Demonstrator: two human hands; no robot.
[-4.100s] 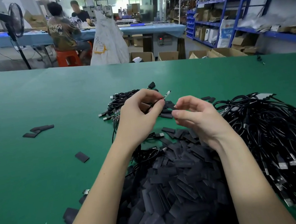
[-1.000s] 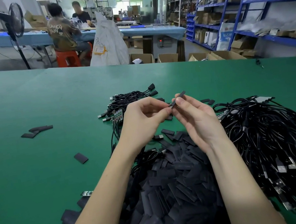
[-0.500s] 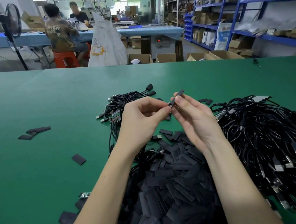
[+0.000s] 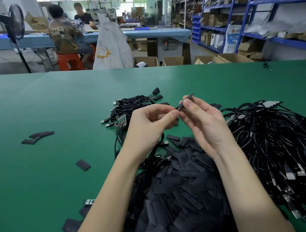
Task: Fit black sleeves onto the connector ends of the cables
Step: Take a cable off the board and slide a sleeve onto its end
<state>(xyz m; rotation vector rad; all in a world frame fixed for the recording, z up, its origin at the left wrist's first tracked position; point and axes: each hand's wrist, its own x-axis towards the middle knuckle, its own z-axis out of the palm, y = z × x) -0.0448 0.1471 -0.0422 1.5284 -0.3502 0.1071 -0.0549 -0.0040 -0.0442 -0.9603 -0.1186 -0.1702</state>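
Since the frame four seconds back, when the left hand was holding up a bare metal connector tip and the right hand was coming in with curled fingers, a flat black heat-shrink sleeve has come over that end. It is now sticking up and away between the two hands, above the middle of the green felt-covered surface.

The left hand is pinching the thin black cable just behind the connector, thumb and forefinger pressed together. The right hand is pinching the sleeve near its lower end, the other fingers lying relaxed.

To do this step well, I judge the left hand should be keeping the connector rigid and in line with the sleeve while the right is pushing the sleeve straight along the axis, not at an angle, so the flattened tube does not buckle or catch on the connector's edge. How far the connector is already inside cannot be told.

No container is holding the parts. A loose heap of black sleeve pieces is lying at the near edge under the forearms, a large tangle of black cables is spreading toward the right edge, and a smaller bundle of cables is sitting beyond the hands. Cardboard boxes are standing on the floor past the far edge; their contents are unclear.
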